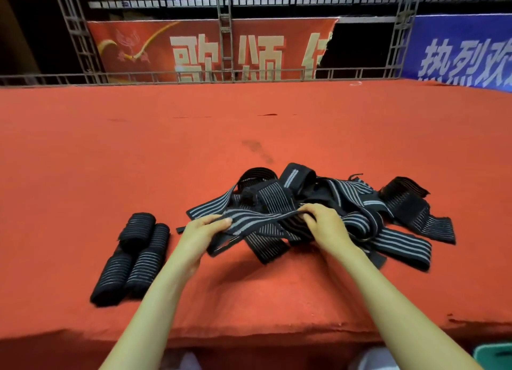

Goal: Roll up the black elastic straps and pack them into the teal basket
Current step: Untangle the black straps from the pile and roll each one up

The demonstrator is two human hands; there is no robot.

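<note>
A tangled pile of black elastic straps (332, 203) with grey stripes lies on the red carpeted platform (249, 125). My left hand (202, 231) pinches one striped strap (257, 219) at its left end, thumb on top. My right hand (324, 222) grips the same strap farther right, fingers curled over it, so it stretches between both hands just above the pile. Several rolled straps (133, 258) lie side by side to the left of my left forearm. A corner of the teal basket (494, 355) shows at the bottom right, below the platform edge.
The platform's front edge (249, 333) runs just below my forearms. A metal truss rail (221, 73) borders the far side, with red and blue banners behind it. Bare red carpet stretches beyond the pile and to both sides.
</note>
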